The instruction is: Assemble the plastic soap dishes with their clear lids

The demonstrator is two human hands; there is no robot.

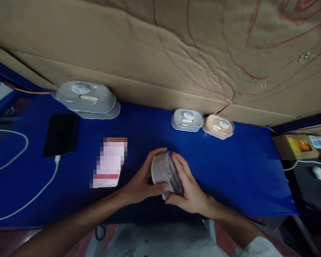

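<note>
Near the front edge of the blue table, a grey container with a clear plastic cover [162, 171] is tilted on its side between both hands. My left hand [143, 182] grips its left side, thumb across the near face. Around the right side wrap the fingers of my right hand [188, 187], its thumb low on the container. Farther back stand a similar grey container [187, 120] and, beside it, a peach one [218, 126], each with a round label on top. At the back left are stacked grey containers [85, 98].
A phone with a lit, blurred screen [111, 162] lies left of my hands. Beyond it is a black device [61, 135] with a white cable. A cardboard wall [117, 46] rises behind the table [230, 171]. At right are an open box [294, 148] and a white mouse [319, 173].
</note>
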